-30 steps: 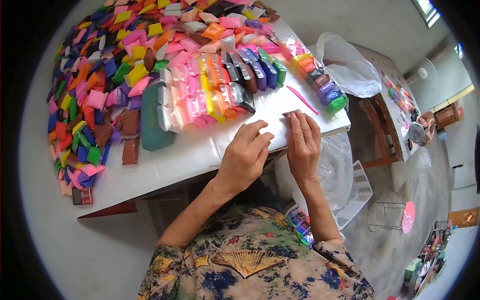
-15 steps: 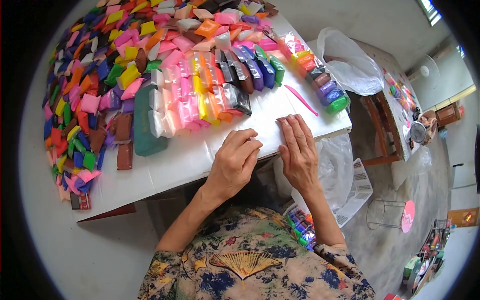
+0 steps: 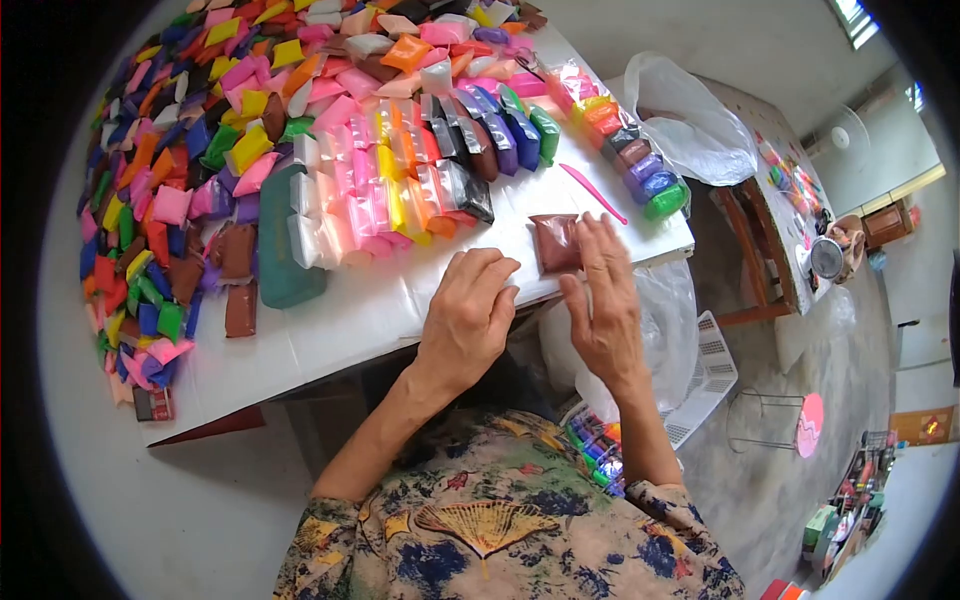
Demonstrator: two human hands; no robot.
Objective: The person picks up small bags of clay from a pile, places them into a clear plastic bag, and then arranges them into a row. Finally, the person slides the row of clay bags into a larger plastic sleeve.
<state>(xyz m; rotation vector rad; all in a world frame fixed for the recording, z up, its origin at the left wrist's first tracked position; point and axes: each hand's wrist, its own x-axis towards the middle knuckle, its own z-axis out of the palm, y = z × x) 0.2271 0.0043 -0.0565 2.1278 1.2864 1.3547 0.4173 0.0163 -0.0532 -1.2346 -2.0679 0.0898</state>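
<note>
A small clear packet of brown modelling clay [image 3: 556, 243] lies flat on the white tabletop near its front edge. My right hand [image 3: 606, 310] is open beside it, fingers stretched out along the packet's right side. To the left of the packet, my left hand [image 3: 462, 318] is closed with curled fingers; whatever may be inside them is hidden. Behind both hands stand tight rows of packets in white, pink, yellow, orange, black and other colours [image 3: 385, 190]. A pink plastic clay knife [image 3: 592, 192] rests just beyond my right fingertips.
A dark green case [image 3: 290, 240] borders the rows on the left. Loose colourful packets [image 3: 190, 150] heap over the far left. A filled clear bag of packets [image 3: 635, 155] lies at the right edge. Plastic bags [image 3: 690, 120], a white basket [image 3: 705, 375] and a pink stool [image 3: 808, 425] are beyond.
My right hand has uncovered the brown packet, which was mostly under its fingers, and has shifted to the packet's right side. My left hand has stayed nearly in place, still curled.
</note>
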